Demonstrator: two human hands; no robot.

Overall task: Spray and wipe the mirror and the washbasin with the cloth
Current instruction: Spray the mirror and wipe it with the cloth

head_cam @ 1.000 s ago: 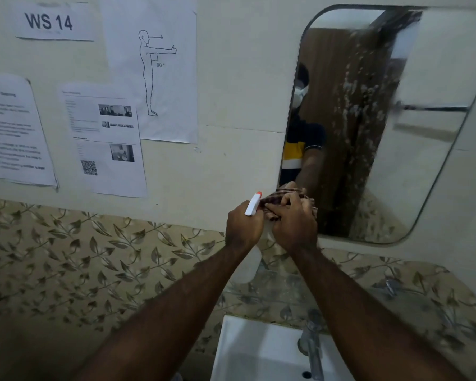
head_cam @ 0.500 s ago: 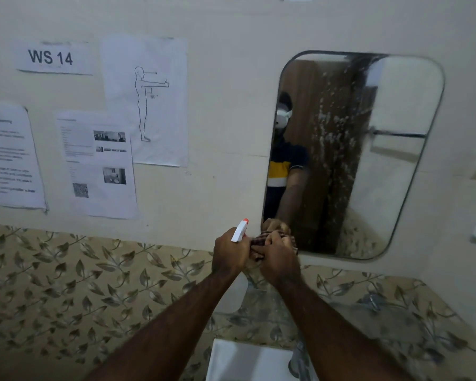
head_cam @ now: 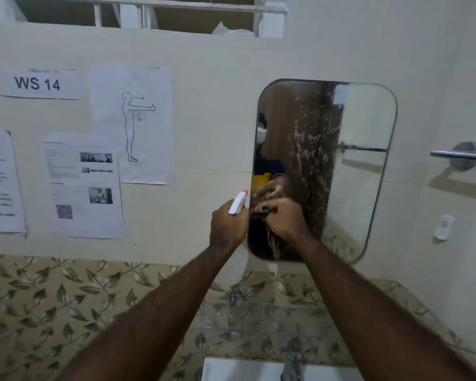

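Head view: washbasin (head_cam: pixel 231 369) is seen at the bottom edge, white rim only, with a metal tap (head_cam: pixel 291 364) beside the right forearm. Leaf-patterned tiles (head_cam: pixel 52 298) are seen behind it. Both forearms are stretched up toward the wall. Spray bottle (head_cam: pixel 238 203) is gripped in the left hand (head_cam: pixel 227 229), fingers wrapped round the neck, white head with red tip pointed up-right, just beside the mirror's left edge. Dark cloth (head_cam: pixel 261 213) is bunched in the right hand (head_cam: pixel 282 220), fingers curled closed over it, pressed against the lower left part of the mirror (head_cam: pixel 363 166); a strip of cloth is hung below the fist. White droplets are spread down the mirror's middle. Printed sheets (head_cam: pixel 83 185) and a "WS 14" label (head_cam: pixel 37 83) are taped on the wall at left. A towel bar (head_cam: pixel 462 155) is fixed at far right.
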